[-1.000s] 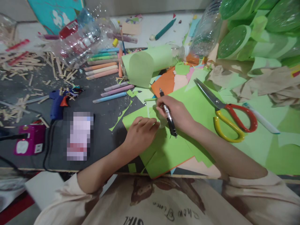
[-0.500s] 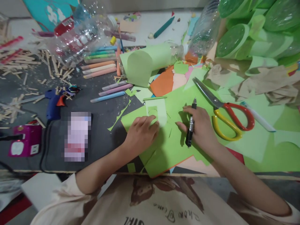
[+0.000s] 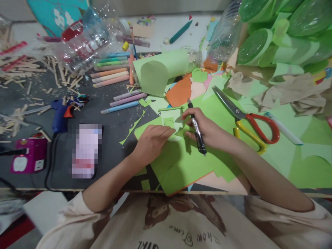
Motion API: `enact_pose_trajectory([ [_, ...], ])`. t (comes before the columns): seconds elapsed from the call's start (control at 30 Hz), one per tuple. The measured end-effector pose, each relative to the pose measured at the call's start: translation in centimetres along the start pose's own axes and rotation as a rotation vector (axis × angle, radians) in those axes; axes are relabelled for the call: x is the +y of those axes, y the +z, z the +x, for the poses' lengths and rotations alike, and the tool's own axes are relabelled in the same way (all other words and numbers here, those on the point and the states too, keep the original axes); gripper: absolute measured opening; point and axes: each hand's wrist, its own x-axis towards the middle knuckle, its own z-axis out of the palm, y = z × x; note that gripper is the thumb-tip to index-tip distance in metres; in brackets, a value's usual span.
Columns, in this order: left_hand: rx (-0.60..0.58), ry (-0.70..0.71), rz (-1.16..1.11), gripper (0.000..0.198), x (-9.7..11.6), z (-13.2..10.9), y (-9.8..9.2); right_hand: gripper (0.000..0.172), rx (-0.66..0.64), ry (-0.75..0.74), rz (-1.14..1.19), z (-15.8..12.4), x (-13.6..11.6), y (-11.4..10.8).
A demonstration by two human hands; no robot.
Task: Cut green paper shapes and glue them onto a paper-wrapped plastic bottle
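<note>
Left hand [image 3: 153,140], fingers pressed together, pins pale green paper cutout [image 3: 173,121] on green sheets [image 3: 186,166], bench [image 3: 114,141] front. Right hand [image 3: 210,131] pinches black pen [image 3: 197,133], beside cutout. Cutout likely light, floppy, tearable: hold by edges. Scissors [image 3: 249,121] beyond.

One pen [image 3: 197,135], one scissors [image 3: 241,116]

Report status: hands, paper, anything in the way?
Left hand pressing down pale green cutout. Right hand gripping black pen, fingers touching same cutout. Scissors close beside right wrist.
</note>
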Motion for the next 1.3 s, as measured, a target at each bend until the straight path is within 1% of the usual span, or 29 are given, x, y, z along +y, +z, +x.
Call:
enact_pose_trajectory([
  [0.03, 0.003, 0.0, 0.005, 0.035, 0.0, 0.0, 0.0, 0.042, -0.023, -0.008, -0.017, 0.4, -0.1, 0.1],
  [0.1, 0.0, 0.011, 0.034, 0.039, 0.1, 0.0, 0.1, 0.042, -0.011, -0.03, -0.019, 0.8, -0.1, 0.4],
  [0.2, 0.001, 0.048, 0.077, 0.035, 0.1, -0.1, 0.2, 0.041, 0.082, -0.05, 0.033, 1.1, 0.6, 0.9],
  [0.3, 0.018, 0.066, 0.081, 0.029, 0.0, -0.1, 0.3, 0.032, 0.194, -0.098, 0.114, 1.1, 1.5, 1.4],
  [0.43, 0.031, 0.038, 0.051, 0.03, -0.1, -0.2, 0.1, 0.027, 0.257, -0.086, 0.176, 1.3, 2.0, 2.0],
  [0.5, 0.026, 0.022, 0.03, 0.033, -0.1, -0.2, 0.0, 0.027, 0.26, -0.079, 0.185, 1.5, 2.0, 2.1],
  [0.6, 0.013, 0.015, 0.022, 0.035, 0.0, -0.3, 0.0, 0.026, 0.218, -0.098, 0.182, 1.6, 1.9, 2.3],
  [0.7, -0.004, 0.032, 0.044, 0.034, 0.0, -0.2, 0.2, 0.023, 0.191, -0.095, 0.184, 1.6, 1.9, 2.4],
  [0.83, -0.058, 0.036, 0.054, 0.034, -0.1, -0.1, 0.4, 0.026, 0.227, -0.083, 0.185, 1.5, 2.1, 2.4],
  [0.93, -0.048, 0.042, 0.072, 0.034, -0.1, 0.0, 0.4, 0.026, 0.266, -0.069, 0.195, 1.5, 2.2, 2.1],
  [1.1, -0.009, 0.063, 0.083, 0.033, -0.1, -0.1, 0.3, 0.025, 0.259, -0.039, 0.24, 1.7, 2.0, 1.9],
  [1.3, -0.046, 0.059, 0.089, 0.036, -0.3, -0.1, 0.3, 0.026, 0.296, -0.018, 0.265, 2.1, 1.9, 2.2],
])
